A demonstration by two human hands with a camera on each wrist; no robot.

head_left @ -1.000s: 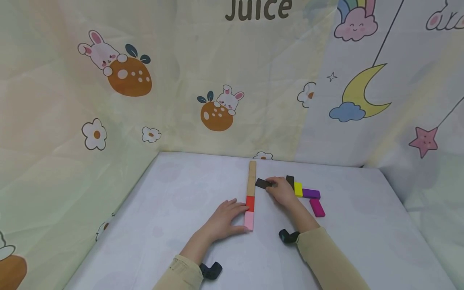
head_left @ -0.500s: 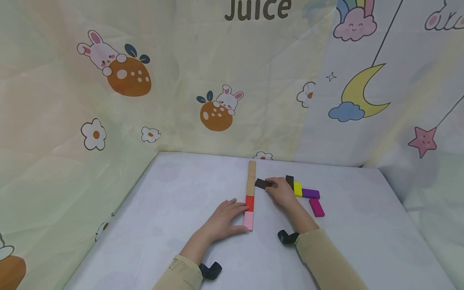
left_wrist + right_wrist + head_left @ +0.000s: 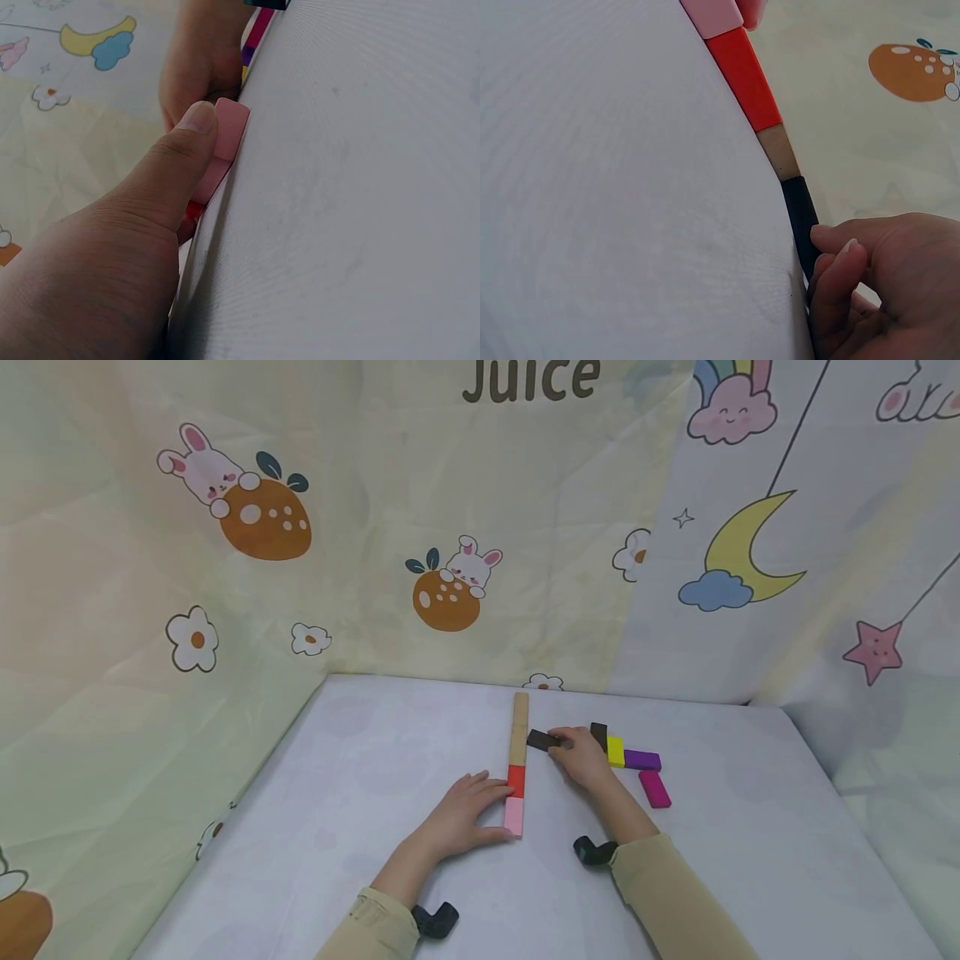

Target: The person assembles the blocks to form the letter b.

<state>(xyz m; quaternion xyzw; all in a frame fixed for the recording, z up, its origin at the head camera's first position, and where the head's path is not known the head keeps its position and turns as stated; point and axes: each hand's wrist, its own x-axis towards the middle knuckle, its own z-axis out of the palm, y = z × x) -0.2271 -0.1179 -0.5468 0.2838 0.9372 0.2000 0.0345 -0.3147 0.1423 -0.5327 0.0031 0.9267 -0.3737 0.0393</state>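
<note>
A straight row of blocks lies on the white table: natural wood blocks (image 3: 519, 729) at the far end, a red block (image 3: 517, 783), and a pink block (image 3: 513, 815) nearest. Beside the row, my left hand (image 3: 467, 814) has its fingers spread. Its thumb touches the pink block's near end, and a fingertip reaches the red block. To the right of the row, my right hand (image 3: 583, 757) pinches a black block (image 3: 540, 740) between thumb and fingers. The black block lies slanted, its left end close to the wood blocks; the hand covers its right end.
Right of my right hand stand a second black block (image 3: 599, 735), a yellow block (image 3: 616, 752) and a purple block (image 3: 642, 760). A magenta block (image 3: 656, 788) lies slanted just nearer. Printed cloth (image 3: 360, 527) rises behind the table.
</note>
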